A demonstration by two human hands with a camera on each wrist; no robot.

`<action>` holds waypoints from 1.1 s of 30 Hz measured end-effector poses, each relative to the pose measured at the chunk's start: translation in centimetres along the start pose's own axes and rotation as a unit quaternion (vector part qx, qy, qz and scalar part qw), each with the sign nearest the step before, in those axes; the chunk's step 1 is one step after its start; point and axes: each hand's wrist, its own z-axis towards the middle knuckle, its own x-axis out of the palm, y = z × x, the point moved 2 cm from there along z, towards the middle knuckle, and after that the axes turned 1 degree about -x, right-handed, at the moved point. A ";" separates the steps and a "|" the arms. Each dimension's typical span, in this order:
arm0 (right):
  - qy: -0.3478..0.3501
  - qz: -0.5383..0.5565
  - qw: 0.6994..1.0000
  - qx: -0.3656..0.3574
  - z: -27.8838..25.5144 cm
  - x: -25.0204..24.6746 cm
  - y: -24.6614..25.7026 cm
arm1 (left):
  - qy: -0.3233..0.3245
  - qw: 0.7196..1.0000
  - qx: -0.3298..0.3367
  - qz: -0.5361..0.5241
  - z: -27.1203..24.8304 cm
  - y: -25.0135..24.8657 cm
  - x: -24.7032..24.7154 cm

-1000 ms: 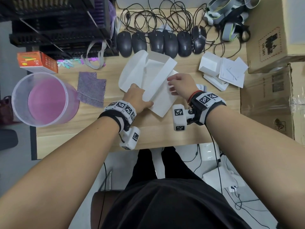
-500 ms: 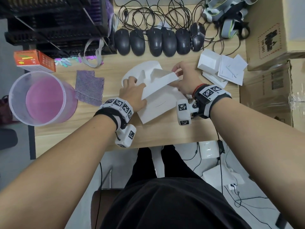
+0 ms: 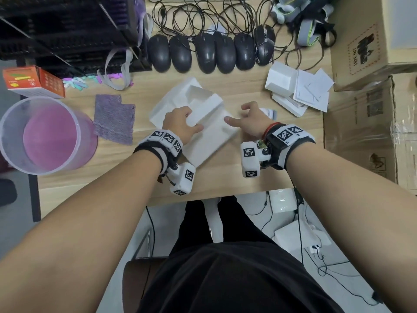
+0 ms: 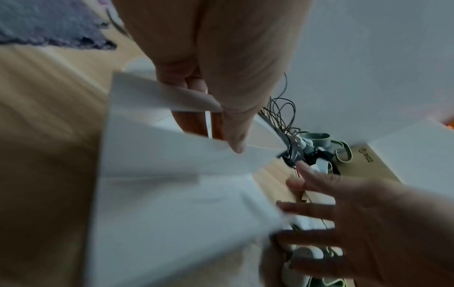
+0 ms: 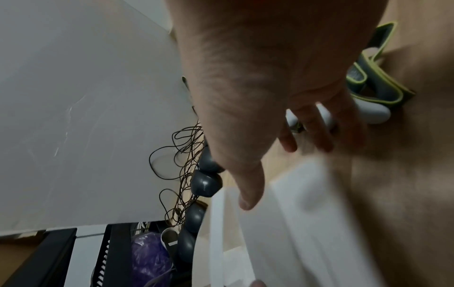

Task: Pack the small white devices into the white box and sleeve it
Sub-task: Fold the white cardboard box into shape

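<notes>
On the table before us the white box lies in the middle, our left hand on its near part and our right hand just to its right. Behind the box runs a row of mice, with cables behind them. Left of the box lies a cloth, and further left a tub, with a carton behind it. To the right sit small boxes and papers, then cardboard boxes.
</notes>
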 end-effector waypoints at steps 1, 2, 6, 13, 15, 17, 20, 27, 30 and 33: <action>-0.012 -0.005 1.000 0.005 0.0 -0.1 -0.3 | -0.002 0.999 -0.019 -0.027 0.2 0.2 0.1; -0.022 -0.005 1.000 0.007 -0.1 -0.1 -0.5 | -0.003 0.997 -0.041 -0.066 0.4 0.5 0.3; 0.050 0.074 0.995 0.033 -0.9 1.8 -0.5 | -0.006 0.976 -0.094 -0.198 0.8 0.8 0.5; 0.078 0.159 0.983 -0.045 -0.8 4.8 0.9 | 0.016 0.968 -0.073 -0.239 0.2 0.1 1.2; 0.054 0.160 0.983 -0.069 -0.7 5.2 1.2 | 0.032 0.968 -0.063 -0.240 0.0 -0.3 1.3; 0.038 0.161 0.982 -0.086 -0.8 5.3 1.6 | 0.039 0.968 -0.066 -0.240 -0.1 -0.3 1.4; 0.055 0.160 0.981 -0.092 -1.2 5.5 2.4 | 0.062 0.958 -0.095 -0.264 0.1 0.1 1.8; 0.036 0.076 0.984 -0.155 -1.3 6.5 3.2 | 0.075 0.944 -0.113 -0.299 1.0 1.3 2.9; 0.031 0.067 0.986 -0.151 -1.3 7.0 3.5 | 0.080 0.946 -0.109 -0.296 0.8 0.8 3.0; 0.013 0.061 0.986 -0.154 -1.2 7.3 3.5 | 0.075 0.950 -0.100 -0.288 0.6 0.5 2.9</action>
